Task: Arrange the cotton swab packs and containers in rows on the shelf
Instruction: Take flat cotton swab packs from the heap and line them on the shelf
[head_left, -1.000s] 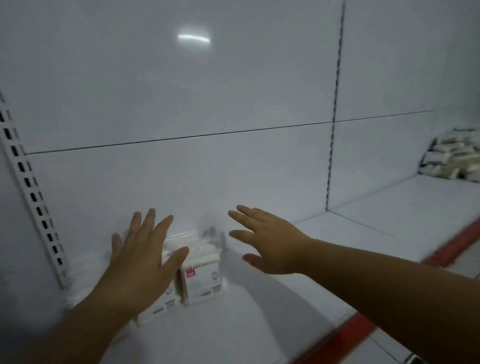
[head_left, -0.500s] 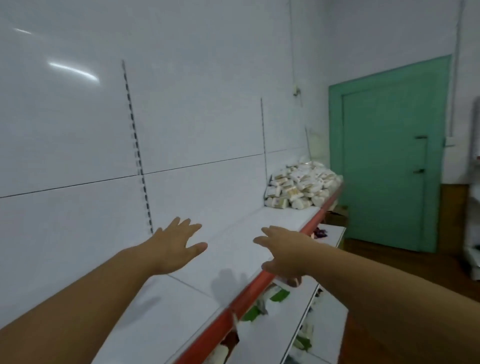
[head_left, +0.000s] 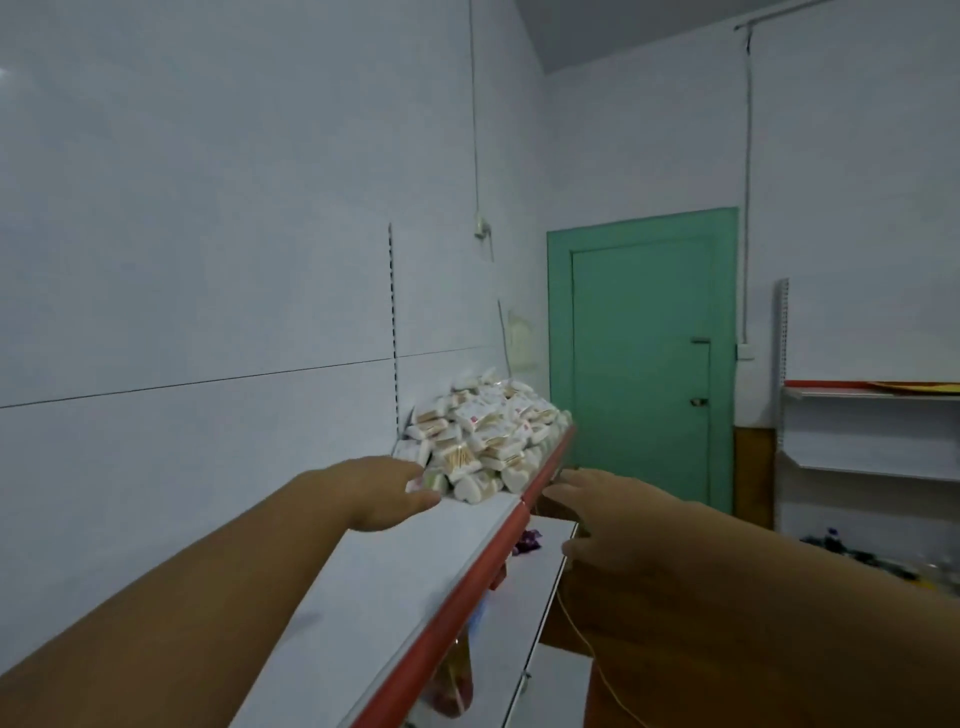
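Cotton swab packs heaped at the shelf's far end. Left hand at heap's near edge, right hand beyond red front edge — both spread, empty.

Left forearm: bare, runs from the lower left corner up toward the middle of the frame, stretched almost straight
Left grip: just left of centre, palm down, fingers straight and together, thumb spread out to the right, empty
Right forearm: bare, fills the lower right, rising toward centre
Right grip: just right of centre, its back to the camera, fingers straight, pointing up-left, thumb below them, empty
Spacing: the two grips are near each other, not touching
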